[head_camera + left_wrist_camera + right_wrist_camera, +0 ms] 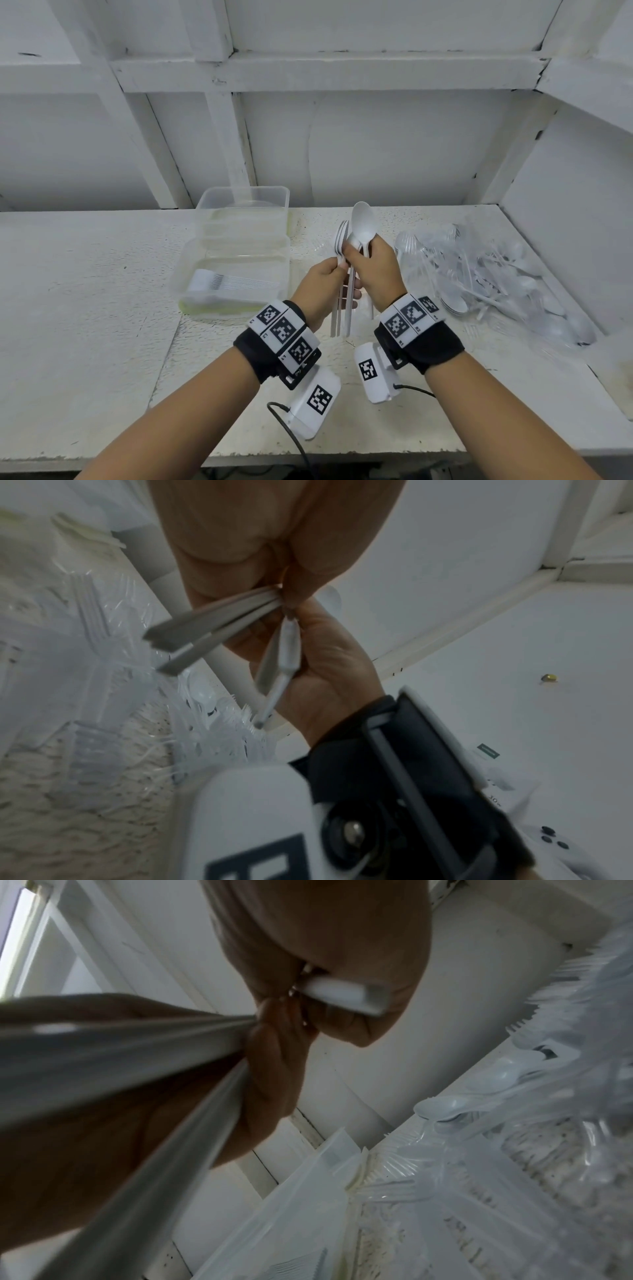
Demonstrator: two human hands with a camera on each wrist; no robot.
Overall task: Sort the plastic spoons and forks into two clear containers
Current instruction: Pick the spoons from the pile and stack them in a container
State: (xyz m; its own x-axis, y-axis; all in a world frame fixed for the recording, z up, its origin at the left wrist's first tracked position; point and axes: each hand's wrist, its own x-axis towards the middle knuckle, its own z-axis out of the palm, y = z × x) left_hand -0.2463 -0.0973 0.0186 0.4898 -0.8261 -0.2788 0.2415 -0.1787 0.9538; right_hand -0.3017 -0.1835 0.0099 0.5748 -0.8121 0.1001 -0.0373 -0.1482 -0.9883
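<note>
My left hand (pixel 334 269) grips a small bunch of white plastic forks (pixel 342 233), tines up, handles hanging below the palm. Right against it, my right hand (pixel 358 248) holds white spoons (pixel 363 221), bowls up. Both hands hover above the table between the containers and the pile. In the left wrist view the fork handles (pixel 209 626) fan out from the left hand's curled fingers (pixel 240 569). The right wrist view shows a spoon handle (pixel 342 993) pinched in the right hand's fingers (pixel 342 947). The near clear container (pixel 185 267) holds a stack of forks (pixel 219 284). Behind it stands the far clear container (pixel 205 198).
A loose pile of white cutlery on clear plastic wrap (pixel 486 274) fills the table's right corner against the white wall (pixel 565 222). A few clear forks (pixel 317 245) lie behind the hands. The table's front edge (pixel 308 459) runs below my forearms.
</note>
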